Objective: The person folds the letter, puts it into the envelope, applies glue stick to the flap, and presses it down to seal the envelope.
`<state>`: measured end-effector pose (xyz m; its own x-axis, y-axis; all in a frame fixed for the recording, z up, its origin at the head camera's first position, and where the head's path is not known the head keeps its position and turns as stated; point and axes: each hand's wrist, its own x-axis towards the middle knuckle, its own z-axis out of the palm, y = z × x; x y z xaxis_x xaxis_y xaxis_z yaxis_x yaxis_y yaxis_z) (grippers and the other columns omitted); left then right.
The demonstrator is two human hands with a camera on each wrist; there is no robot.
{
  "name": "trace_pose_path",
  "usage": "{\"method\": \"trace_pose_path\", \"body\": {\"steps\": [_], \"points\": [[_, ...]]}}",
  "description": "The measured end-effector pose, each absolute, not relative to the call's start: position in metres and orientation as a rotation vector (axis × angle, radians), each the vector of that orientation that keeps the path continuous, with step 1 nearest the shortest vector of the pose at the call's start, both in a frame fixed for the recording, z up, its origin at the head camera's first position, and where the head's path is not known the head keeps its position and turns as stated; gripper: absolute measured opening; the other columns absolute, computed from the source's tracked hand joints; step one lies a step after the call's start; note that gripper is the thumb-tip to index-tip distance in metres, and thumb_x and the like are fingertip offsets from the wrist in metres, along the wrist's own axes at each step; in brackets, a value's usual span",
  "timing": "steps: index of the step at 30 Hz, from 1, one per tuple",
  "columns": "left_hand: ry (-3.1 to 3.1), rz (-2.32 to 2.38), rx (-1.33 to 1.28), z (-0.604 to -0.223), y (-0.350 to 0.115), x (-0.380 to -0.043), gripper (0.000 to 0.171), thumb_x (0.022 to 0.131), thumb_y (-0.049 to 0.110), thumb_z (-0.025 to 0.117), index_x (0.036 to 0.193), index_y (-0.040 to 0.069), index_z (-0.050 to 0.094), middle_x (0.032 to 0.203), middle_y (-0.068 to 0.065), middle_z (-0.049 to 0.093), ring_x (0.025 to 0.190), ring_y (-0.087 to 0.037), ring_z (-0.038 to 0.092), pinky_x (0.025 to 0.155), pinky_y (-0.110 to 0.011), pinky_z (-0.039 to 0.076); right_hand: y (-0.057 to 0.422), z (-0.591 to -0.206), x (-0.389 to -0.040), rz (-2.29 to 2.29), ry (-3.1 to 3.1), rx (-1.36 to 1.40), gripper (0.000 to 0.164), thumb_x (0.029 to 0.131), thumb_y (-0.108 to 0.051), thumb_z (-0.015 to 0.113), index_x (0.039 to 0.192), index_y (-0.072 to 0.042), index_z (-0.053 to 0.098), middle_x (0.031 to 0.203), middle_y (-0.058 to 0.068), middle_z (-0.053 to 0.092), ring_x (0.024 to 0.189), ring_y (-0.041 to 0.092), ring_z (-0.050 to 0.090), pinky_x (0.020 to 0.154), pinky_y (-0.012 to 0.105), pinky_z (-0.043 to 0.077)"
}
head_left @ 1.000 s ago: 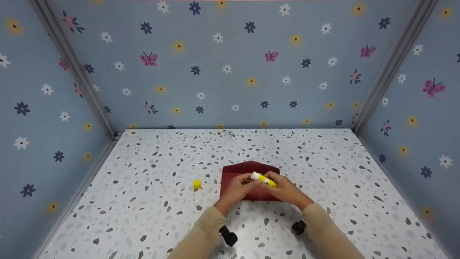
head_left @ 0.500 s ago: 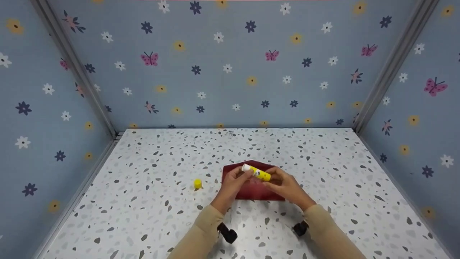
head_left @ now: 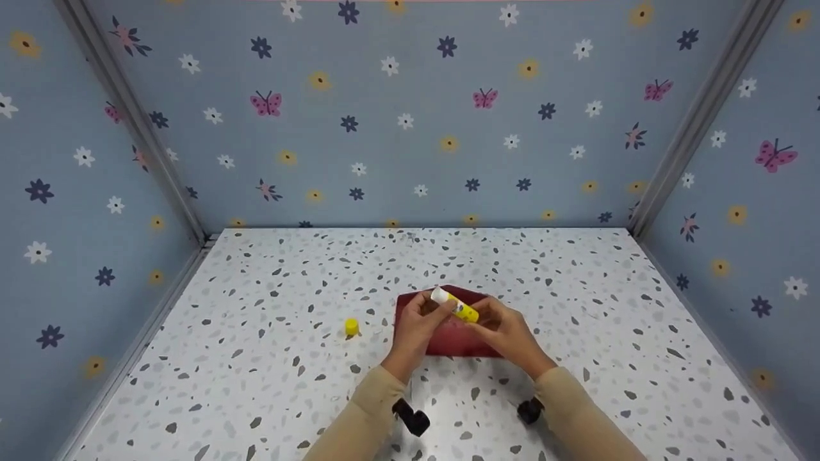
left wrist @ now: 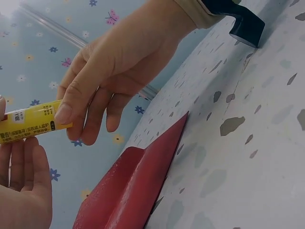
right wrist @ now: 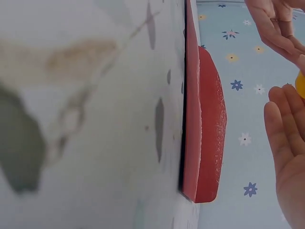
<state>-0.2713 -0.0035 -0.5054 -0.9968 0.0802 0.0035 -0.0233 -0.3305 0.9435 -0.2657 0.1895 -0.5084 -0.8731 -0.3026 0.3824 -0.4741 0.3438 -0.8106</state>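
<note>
A yellow glue stick (head_left: 466, 312) with a white top end is held slantwise above a red envelope (head_left: 451, 342). My left hand (head_left: 413, 330) grips it near the white end, thumb laid across the barrel. At the yellow end, my right hand (head_left: 510, 330) pinches it; in the left wrist view the right hand (left wrist: 102, 78) has thumb and fingers on that end. The left hand (left wrist: 26, 195) shows there at the lower left. The envelope (right wrist: 212, 129) lies with its flap raised in the right wrist view, where only a bit of yellow shows between the hands.
A small yellow cap (head_left: 352, 327) stands on the speckled white table (head_left: 269, 358), left of the envelope. Blue walls with printed flowers (head_left: 410, 121) enclose the table at the back and both sides. Black wrist cameras (head_left: 412, 419) hang below the sleeves.
The glue stick has shifted slightly up and to the left and tilts more steeply. My left thumb has moved onto its barrel, and more of the envelope's lower part shows.
</note>
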Motion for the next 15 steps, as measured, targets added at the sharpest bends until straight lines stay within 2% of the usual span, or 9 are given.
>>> {"method": "trace_pose_path", "body": {"steps": [5,10,15], "points": [[1.797,2.504,0.048,-0.503,-0.004,-0.273,0.043,0.087,0.028,0.081,0.117,0.003,0.064,0.112,-0.009,0.066,0.101,-0.019,0.062,0.09,-0.031,0.054,0.185,-0.493,-0.256,1.566,-2.435,0.758,0.016,0.092,-0.001,0.07,0.106,0.0,0.062,0.102,0.01,0.069,0.088,0.038,0.068,0.077,0.032,0.058],[1.755,2.519,0.103,-0.503,-0.007,-0.274,0.041,0.089,0.025,0.078,0.119,0.0,0.064,0.113,-0.01,0.064,0.103,-0.019,0.06,0.092,-0.029,0.052,0.191,-0.509,-0.266,1.607,-2.501,0.78,0.014,0.098,-0.012,0.066,0.11,-0.005,0.063,0.105,0.008,0.068,0.093,0.04,0.065,0.08,0.03,0.055],[1.631,2.52,0.255,-0.504,-0.01,-0.272,0.044,0.097,0.02,0.069,0.132,-0.004,0.058,0.123,-0.011,0.061,0.111,-0.019,0.058,0.099,-0.031,0.049,0.197,-0.515,-0.271,1.894,-2.645,0.763,0.036,0.106,-0.035,0.051,0.125,-0.006,0.061,0.117,0.012,0.064,0.105,0.031,0.059,0.091,0.035,0.049]]}}
